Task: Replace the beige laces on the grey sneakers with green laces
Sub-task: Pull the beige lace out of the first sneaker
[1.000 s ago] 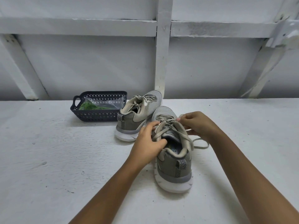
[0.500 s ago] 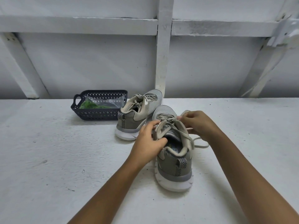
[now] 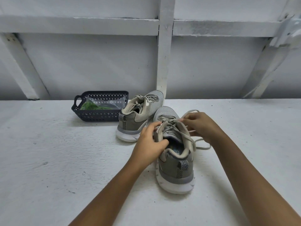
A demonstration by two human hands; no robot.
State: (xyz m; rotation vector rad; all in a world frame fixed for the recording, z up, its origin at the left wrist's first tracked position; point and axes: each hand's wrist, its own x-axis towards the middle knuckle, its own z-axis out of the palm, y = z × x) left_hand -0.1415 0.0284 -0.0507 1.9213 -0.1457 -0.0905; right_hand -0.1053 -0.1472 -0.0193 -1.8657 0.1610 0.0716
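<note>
Left hand (image 3: pixel 149 144) grips near sneaker (image 3: pixel 175 167); right hand (image 3: pixel 201 124) seemingly pinches lace (image 3: pixel 189 136).

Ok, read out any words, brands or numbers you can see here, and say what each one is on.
"FO": on the blue insole patch inside the near sneaker; the rest of the word is hidden by the collar.
Too small to read: the pale tag by its tongue.
No readable text on the far sneaker, the beige lace, the basket or the plastic bag.
</note>
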